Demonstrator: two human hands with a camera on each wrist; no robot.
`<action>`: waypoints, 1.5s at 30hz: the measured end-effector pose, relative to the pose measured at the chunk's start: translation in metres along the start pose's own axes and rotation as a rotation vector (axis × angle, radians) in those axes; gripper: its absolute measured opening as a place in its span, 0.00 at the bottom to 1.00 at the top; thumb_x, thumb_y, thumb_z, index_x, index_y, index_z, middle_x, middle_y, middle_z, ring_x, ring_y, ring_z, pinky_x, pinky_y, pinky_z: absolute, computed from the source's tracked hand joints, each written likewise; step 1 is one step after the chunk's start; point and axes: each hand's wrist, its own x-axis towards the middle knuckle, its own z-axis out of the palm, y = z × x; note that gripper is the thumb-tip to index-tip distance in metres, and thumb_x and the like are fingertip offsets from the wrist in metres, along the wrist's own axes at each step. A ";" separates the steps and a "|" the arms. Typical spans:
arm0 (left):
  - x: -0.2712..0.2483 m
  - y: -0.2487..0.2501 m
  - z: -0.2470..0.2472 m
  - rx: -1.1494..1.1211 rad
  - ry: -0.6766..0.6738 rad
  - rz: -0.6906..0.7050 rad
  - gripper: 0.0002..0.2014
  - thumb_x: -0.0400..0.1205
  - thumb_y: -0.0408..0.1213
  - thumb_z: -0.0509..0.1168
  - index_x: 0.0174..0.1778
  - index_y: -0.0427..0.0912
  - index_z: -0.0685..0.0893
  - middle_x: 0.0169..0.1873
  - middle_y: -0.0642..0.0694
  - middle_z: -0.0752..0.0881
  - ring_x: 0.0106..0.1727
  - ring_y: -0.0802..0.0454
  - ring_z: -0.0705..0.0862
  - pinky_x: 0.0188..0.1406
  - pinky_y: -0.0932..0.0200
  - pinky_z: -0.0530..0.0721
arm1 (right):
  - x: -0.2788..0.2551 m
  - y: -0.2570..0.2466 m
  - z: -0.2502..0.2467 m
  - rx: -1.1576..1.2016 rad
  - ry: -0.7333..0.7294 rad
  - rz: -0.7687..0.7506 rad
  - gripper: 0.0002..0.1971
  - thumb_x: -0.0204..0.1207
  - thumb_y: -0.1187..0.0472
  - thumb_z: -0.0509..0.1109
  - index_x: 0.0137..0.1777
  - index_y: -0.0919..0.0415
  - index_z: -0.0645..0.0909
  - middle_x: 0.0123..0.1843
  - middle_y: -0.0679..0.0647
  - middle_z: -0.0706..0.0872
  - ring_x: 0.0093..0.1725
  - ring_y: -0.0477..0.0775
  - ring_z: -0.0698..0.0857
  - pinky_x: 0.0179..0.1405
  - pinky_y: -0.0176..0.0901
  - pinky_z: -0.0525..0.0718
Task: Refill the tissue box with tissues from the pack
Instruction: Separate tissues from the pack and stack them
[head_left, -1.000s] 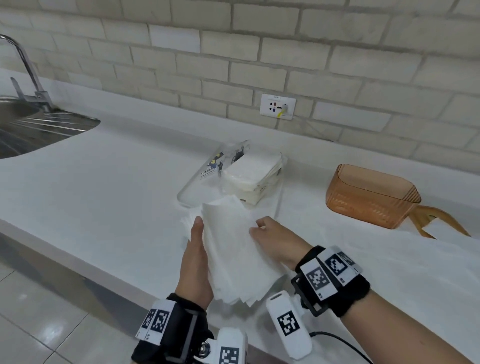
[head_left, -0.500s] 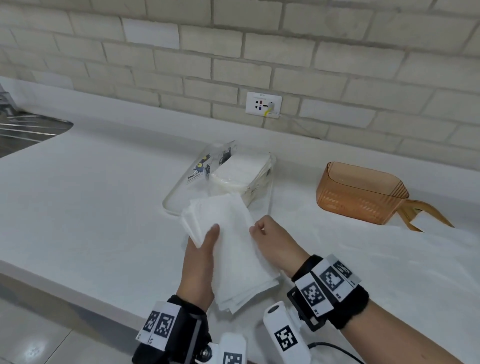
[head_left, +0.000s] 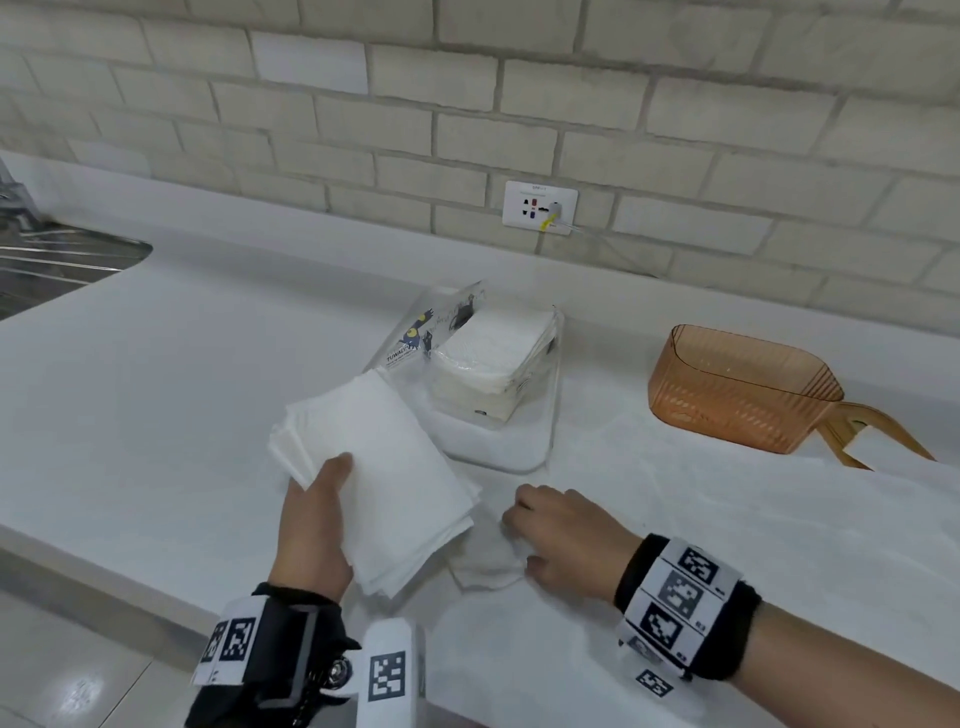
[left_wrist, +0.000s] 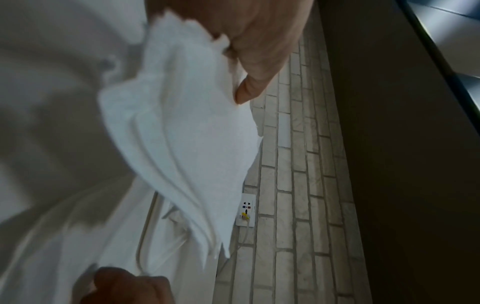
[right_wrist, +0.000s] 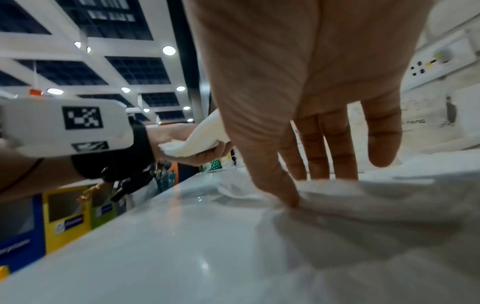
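My left hand (head_left: 317, 519) grips a stack of white tissues (head_left: 384, 457) just above the counter, thumb on top; the left wrist view shows the stack (left_wrist: 187, 144) fanning out under the thumb. My right hand (head_left: 561, 535) is off the stack, its straight fingers touching a single loose tissue (head_left: 483, 566) that lies crumpled on the counter (right_wrist: 363, 205). Behind the stack lies the clear plastic pack (head_left: 493, 358), torn open with more tissues in it. The amber tissue box (head_left: 737, 389) stands open and empty at the right, beyond my right hand.
The box's amber lid (head_left: 872, 436) lies right of the box, partly under a white sheet. A steel sink (head_left: 52, 265) sits at the far left. A wall socket (head_left: 540, 208) with a cable is behind the pack. The counter's front edge (head_left: 156, 618) runs near my wrists.
My right hand has left the stack and dropped to the counter onto a loose tissue. My left hand has kept hold of the stack and turned it slightly leftward.
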 end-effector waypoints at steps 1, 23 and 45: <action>-0.001 -0.001 0.000 0.011 -0.008 0.000 0.15 0.84 0.34 0.58 0.67 0.44 0.78 0.56 0.43 0.86 0.52 0.45 0.85 0.45 0.53 0.82 | 0.001 -0.003 0.003 -0.017 0.024 -0.016 0.17 0.74 0.65 0.65 0.63 0.63 0.76 0.60 0.58 0.76 0.58 0.61 0.76 0.45 0.44 0.63; -0.013 -0.028 0.034 0.051 -0.105 -0.032 0.14 0.83 0.30 0.59 0.65 0.39 0.78 0.53 0.37 0.87 0.47 0.41 0.86 0.41 0.52 0.82 | -0.026 0.063 -0.057 1.676 0.301 0.651 0.09 0.80 0.64 0.60 0.41 0.67 0.79 0.24 0.57 0.78 0.22 0.53 0.76 0.29 0.45 0.77; -0.053 -0.082 0.116 0.233 -0.309 -0.216 0.15 0.81 0.33 0.60 0.63 0.41 0.80 0.53 0.31 0.87 0.52 0.37 0.87 0.50 0.44 0.86 | -0.080 0.050 -0.101 1.689 0.664 0.236 0.02 0.79 0.62 0.65 0.47 0.60 0.78 0.37 0.50 0.89 0.35 0.48 0.87 0.35 0.39 0.85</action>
